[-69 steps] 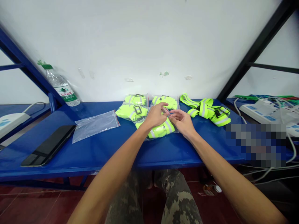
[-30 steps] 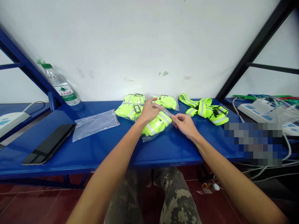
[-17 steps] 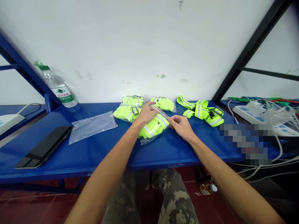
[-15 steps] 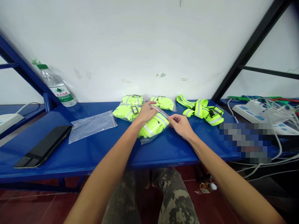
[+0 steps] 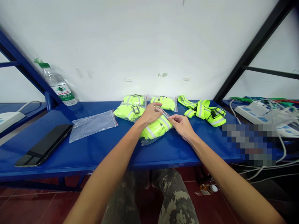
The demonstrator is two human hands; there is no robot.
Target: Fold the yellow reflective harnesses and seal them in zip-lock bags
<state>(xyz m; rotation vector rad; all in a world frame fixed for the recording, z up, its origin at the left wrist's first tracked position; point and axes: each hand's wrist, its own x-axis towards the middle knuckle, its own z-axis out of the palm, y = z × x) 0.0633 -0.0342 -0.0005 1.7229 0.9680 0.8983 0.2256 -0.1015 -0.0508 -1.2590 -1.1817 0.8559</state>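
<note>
A clear zip bag with a folded yellow-green reflective strap [image 5: 155, 128] lies near the middle of the blue table. My left hand [image 5: 151, 113] pinches the upper edge of this bag, by its red zip line. At the right end of the same edge, my right hand [image 5: 181, 123] holds the bag between thumb and fingers. Just behind are more bagged straps: one at the left [image 5: 128, 111], one at the back left [image 5: 134, 99] and one at the back right [image 5: 165, 103]. A loose reflective strap [image 5: 202, 111] lies to the right, outside any bag.
On the left are a flat clear bag [image 5: 93, 124], a black phone [image 5: 44, 146] and a water bottle [image 5: 61, 87] leaning by the blue frame [image 5: 25, 68]. Power strips [image 5: 254, 113] and white cables are at the right. A wall stands behind the table [image 5: 105, 152].
My left hand has moved slightly along the bag's top edge towards my right hand. My right hand keeps its grip. The whole view has shifted slightly.
</note>
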